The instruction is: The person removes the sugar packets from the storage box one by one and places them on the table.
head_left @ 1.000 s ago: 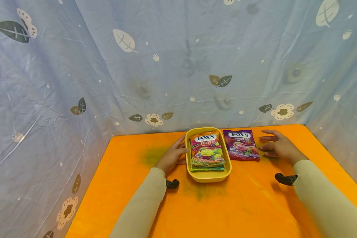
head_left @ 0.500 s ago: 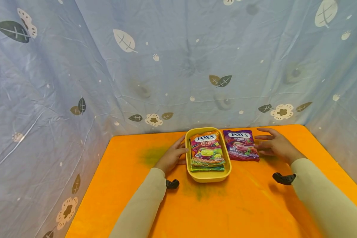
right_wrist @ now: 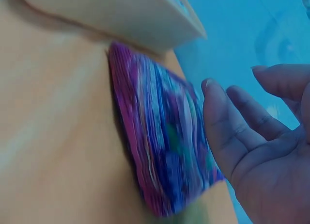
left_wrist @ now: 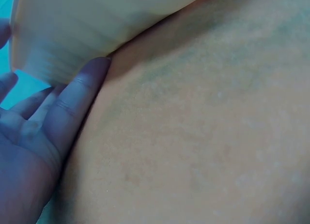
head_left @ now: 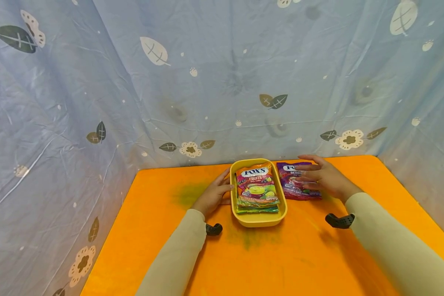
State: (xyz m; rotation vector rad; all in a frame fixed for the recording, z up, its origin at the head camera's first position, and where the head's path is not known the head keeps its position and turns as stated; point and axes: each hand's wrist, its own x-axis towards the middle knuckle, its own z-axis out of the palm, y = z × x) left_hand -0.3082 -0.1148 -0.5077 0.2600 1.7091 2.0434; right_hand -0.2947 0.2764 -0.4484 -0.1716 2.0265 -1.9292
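Observation:
A yellow plastic tray (head_left: 259, 222) holds a small stack of candy bags, with an orange and purple Fox's Fruits bag (head_left: 256, 187) on top. My left hand (head_left: 213, 195) rests against the tray's left wall. In the left wrist view its thumb (left_wrist: 80, 95) lies along the tray's lower edge, with the other fingers partly hidden. To the tray's right, a purple Fox's Berries candy bag (head_left: 294, 193) lies flat. Over its right part hovers my right hand (head_left: 327, 179), fingers spread and nothing between them. The right wrist view shows the purple bag beside the thumb (right_wrist: 218, 112).
An orange cloth (head_left: 266, 263) covers the table, with greenish stains near the tray. Blue curtains (head_left: 222, 90) printed with leaves and flowers hang at the back and sides, the back one close behind the tray. Black straps (head_left: 339, 221) show at both wrists.
My right hand has moved left, from beside the purple candy bag to over its right part. The left hand, the tray and the bags have stayed in place.

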